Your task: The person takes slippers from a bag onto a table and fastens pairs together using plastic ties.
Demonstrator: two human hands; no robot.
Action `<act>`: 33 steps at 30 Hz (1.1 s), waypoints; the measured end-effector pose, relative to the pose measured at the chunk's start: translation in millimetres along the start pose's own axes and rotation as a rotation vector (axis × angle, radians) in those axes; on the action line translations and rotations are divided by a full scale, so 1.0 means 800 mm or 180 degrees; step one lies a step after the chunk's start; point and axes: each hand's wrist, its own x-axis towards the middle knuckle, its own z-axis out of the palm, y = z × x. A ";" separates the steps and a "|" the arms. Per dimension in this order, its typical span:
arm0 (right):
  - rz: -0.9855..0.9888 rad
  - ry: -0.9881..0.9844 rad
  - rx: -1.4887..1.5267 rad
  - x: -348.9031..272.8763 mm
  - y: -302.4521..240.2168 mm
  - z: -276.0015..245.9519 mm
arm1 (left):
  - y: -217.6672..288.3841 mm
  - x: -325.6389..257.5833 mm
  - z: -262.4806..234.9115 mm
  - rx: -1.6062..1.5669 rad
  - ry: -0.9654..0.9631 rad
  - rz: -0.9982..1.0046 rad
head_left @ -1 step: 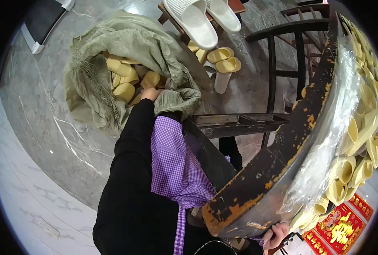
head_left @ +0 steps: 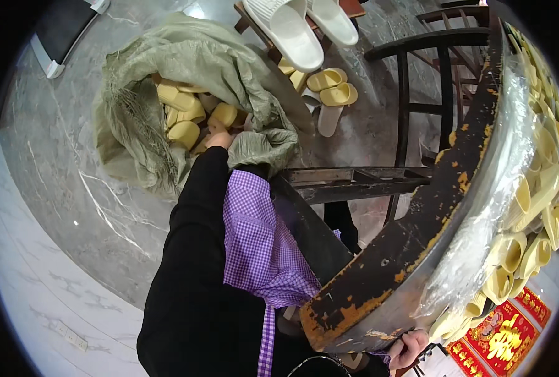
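My left hand (head_left: 217,136) reaches down into a green woven sack (head_left: 128,69), its fingers closed at a yellow slipper (head_left: 224,114); part of the grip is hidden by the slipper and the sack's folds. More yellow slippers (head_left: 184,134) lie loose inside the sack, to the left of that hand. At the lower right, my right hand (head_left: 409,347) has its fingers curled against the edge of a dark wooden table (head_left: 348,311) with worn paint. Clear plastic bags (head_left: 474,232) lie along that table beside a heap of yellow slippers (head_left: 509,251).
White slippers (head_left: 285,38) rest on a small wooden stool (head_left: 245,25) beyond the sack. Several yellow and white slippers (head_left: 337,94) are on the floor near it. Dark chairs (head_left: 404,107) stand behind the table, and a wooden bar (head_left: 355,188) runs between sack and table.
The yellow slipper at my left hand has shifted and tilted slightly, and that hand has moved a little with it. My right hand stays where it was.
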 end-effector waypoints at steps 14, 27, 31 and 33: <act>-0.1136 0.0088 0.0206 0.058 -0.010 0.017 | -0.129 -0.050 0.011 0.1468 -0.0034 0.0561; -0.0338 -0.0017 -0.0144 0.019 -0.007 -0.001 | 0.063 0.018 -0.032 0.0838 0.0481 0.1415; -0.0099 0.0037 -0.0107 0.008 -0.008 -0.004 | 0.046 0.080 -0.007 0.0157 0.0066 0.0857; -0.0166 0.0013 -0.0192 0.014 -0.013 -0.002 | 0.064 0.066 -0.024 0.0169 -0.0247 0.1161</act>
